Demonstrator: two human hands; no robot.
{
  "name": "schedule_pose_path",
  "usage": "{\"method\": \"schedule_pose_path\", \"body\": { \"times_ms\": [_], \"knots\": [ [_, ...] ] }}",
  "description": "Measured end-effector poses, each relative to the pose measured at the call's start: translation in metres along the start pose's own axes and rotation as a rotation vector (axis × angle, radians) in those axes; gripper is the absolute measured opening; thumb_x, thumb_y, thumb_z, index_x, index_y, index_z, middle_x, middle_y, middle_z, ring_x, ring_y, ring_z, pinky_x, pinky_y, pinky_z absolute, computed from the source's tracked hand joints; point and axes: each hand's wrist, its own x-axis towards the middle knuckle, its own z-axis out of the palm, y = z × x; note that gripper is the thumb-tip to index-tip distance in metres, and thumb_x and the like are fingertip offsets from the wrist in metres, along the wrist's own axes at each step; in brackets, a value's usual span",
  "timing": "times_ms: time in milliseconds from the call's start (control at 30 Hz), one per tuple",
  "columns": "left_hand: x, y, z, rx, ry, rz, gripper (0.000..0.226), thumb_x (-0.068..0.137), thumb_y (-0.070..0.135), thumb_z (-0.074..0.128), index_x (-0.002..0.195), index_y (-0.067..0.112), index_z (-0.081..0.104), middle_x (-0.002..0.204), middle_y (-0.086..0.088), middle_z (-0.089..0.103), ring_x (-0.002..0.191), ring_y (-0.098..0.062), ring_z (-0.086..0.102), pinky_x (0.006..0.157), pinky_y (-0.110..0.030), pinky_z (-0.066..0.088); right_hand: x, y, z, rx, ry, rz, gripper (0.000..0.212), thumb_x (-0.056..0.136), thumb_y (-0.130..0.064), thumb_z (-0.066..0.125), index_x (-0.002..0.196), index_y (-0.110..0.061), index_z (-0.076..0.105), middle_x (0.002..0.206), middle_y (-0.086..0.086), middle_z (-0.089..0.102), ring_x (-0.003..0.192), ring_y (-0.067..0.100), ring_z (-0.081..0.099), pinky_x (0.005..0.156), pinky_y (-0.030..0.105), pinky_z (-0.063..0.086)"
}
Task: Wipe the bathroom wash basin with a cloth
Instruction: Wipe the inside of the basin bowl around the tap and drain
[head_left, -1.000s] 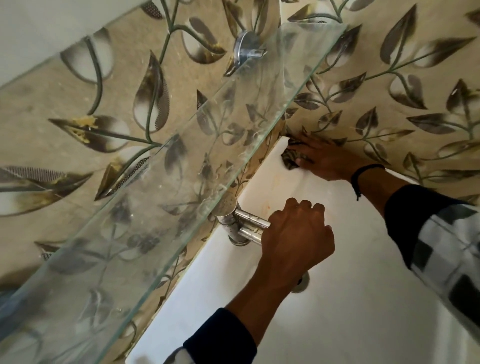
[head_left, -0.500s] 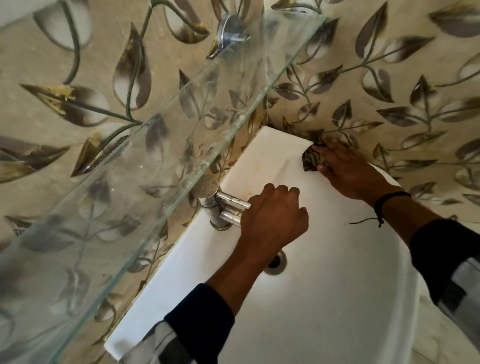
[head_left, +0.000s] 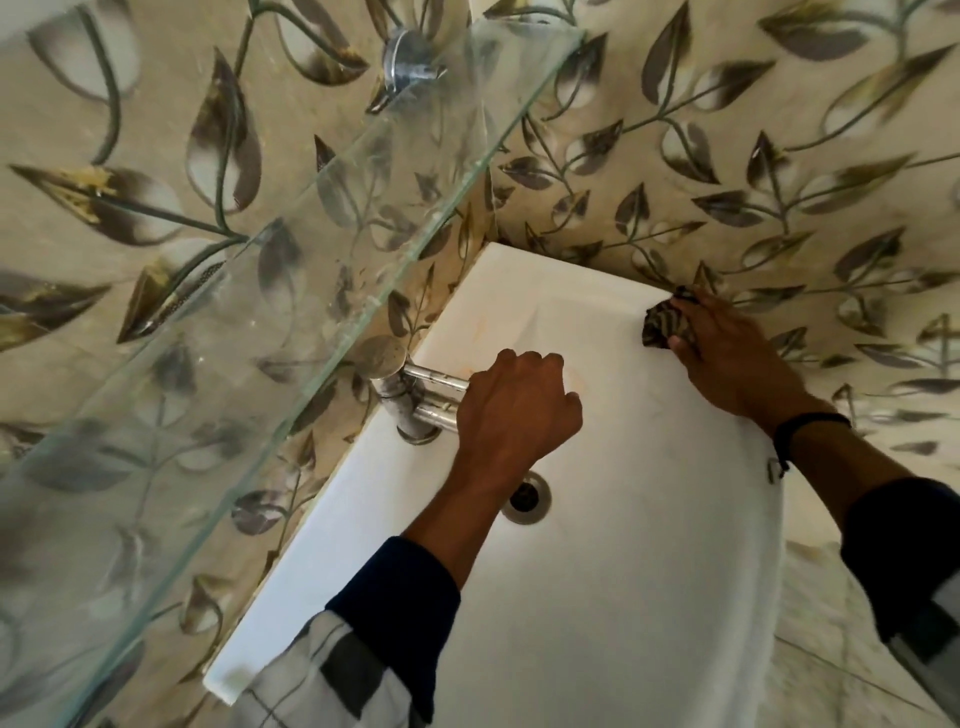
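Tap (head_left: 415, 395) spout is clasped by left grip (head_left: 514, 410), likely as a brace. Cloth (head_left: 667, 325) is held bunched in right grip (head_left: 727, 353), pressed on basin (head_left: 649, 545) rim beside wall (head_left: 779, 156), so that edge gets wiped.

So the count: one wash basin (head_left: 649, 571), one tap (head_left: 415, 395), one drain hole (head_left: 527, 496), one cloth (head_left: 665, 325), and one glass shelf (head_left: 260, 338) with one metal bracket (head_left: 408, 65) showing. Two hands, the left hand (head_left: 514, 415) and right hand (head_left: 737, 358), plus one black wristband (head_left: 805, 426).
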Motion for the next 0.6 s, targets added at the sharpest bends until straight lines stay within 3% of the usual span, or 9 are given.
{"method": "schedule_pose_path", "body": {
  "times_ms": [167,367,600],
  "knots": [
    [0.003,-0.005,-0.002,0.007,0.004,-0.026,0.033,0.088,0.046,0.053,0.108,0.022,0.064,0.102,0.004,0.067,0.103,-0.023,0.057,0.072,-0.033,0.032,-0.005,-0.005,-0.012,0.000,-0.100,0.040,0.055,0.103,-0.034,0.039,0.155,-0.019,0.025,0.164,0.006,0.016,0.150,0.027,0.017,0.120,0.048,0.018],
    [0.005,-0.006,0.001,0.017,-0.034,-0.011,0.034,0.086,0.051,0.053,0.104,0.025,0.065,0.100,0.004,0.068,0.099,-0.023,0.060,0.072,-0.034,0.030,-0.054,0.007,-0.004,0.000,-0.006,0.144,0.054,0.102,-0.035,0.041,0.151,-0.014,0.031,0.162,0.011,0.021,0.147,0.033,0.024,0.119,0.051,0.022],
    [0.007,-0.009,-0.001,0.028,-0.082,-0.013,0.036,0.087,0.054,0.052,0.108,0.028,0.065,0.106,0.003,0.067,0.102,-0.024,0.060,0.075,-0.033,0.028,-0.110,-0.025,-0.003,0.092,0.014,0.320,0.057,0.104,-0.036,0.035,0.155,-0.015,0.022,0.165,0.009,0.010,0.151,0.029,0.009,0.122,0.049,0.011]
  ]
}}
